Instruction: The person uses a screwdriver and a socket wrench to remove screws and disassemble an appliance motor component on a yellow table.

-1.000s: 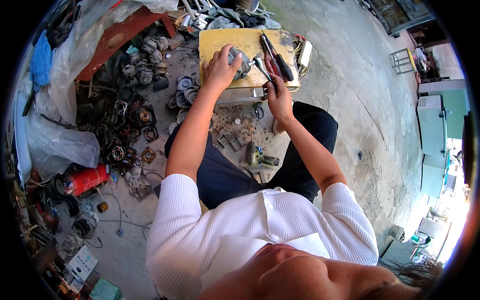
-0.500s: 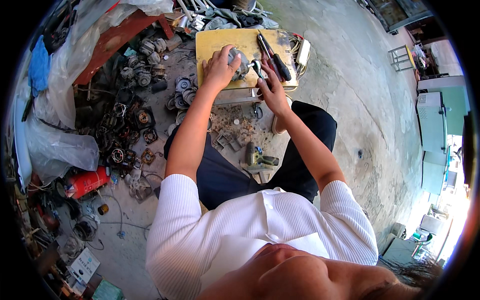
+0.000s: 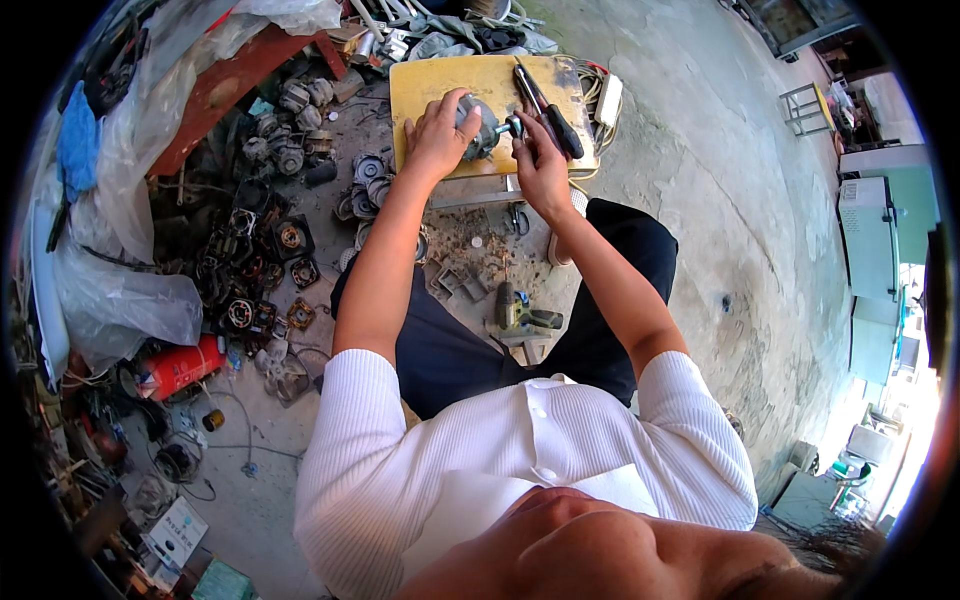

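Note:
A grey metal motor body (image 3: pixel 481 124) lies on a worn yellow tabletop (image 3: pixel 440 72), its shaft pointing right. My left hand (image 3: pixel 436 137) is wrapped over its left side, holding it against the surface. In my right hand (image 3: pixel 544 172) is a ratchet wrench (image 3: pixel 515 126), its round head at the end of the shaft; its handle is mostly hidden by my fingers. Just beyond that hand lie a black-handled screwdriver (image 3: pixel 565 134) and another slim tool beside it, partly covered.
A cordless drill (image 3: pixel 522 312) lies on the floor between my legs. Motor parts (image 3: pixel 285 240) are heaped at the left, near a red cylinder (image 3: pixel 182 366) and plastic sheeting (image 3: pixel 120 300). A white power strip (image 3: pixel 609 101) with cables hangs at the table's right edge. Concrete floor (image 3: pixel 720 220) stretches rightward.
My right hand has turned the ratchet wrench's handle and shifted slightly up and right. My left hand stays on the motor body, which has hardly moved.

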The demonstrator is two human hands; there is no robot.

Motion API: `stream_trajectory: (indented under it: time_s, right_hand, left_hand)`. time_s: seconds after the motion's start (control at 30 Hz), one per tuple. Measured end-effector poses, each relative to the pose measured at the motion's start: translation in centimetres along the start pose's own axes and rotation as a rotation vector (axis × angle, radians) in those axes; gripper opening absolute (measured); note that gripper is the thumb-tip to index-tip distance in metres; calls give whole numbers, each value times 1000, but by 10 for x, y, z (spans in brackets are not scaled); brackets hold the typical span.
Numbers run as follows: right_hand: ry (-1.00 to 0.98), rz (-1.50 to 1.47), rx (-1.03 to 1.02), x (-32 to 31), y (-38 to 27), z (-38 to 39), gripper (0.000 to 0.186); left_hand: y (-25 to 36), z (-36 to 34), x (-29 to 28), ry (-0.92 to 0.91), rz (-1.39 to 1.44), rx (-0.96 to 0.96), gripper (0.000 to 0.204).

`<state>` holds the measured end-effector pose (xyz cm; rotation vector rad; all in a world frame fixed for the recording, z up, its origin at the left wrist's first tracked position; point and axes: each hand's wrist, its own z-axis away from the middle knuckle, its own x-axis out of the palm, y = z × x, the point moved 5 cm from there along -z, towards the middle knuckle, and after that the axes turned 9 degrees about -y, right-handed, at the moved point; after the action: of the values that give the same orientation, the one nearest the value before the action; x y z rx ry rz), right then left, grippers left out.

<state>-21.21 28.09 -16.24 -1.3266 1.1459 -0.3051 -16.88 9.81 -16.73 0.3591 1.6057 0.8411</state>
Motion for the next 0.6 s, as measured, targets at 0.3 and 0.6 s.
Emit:
stream_trajectory:
  time_s: [0.3, 0.6]
  right_hand:
    - [-18, 218, -89, -8, -3, -14, 30]
    - [76, 80, 19, 4, 7, -12, 25]
  left_hand:
    - [1, 0, 1, 2, 2, 11, 55]
    - [3, 0, 4, 47, -51, 6, 53]
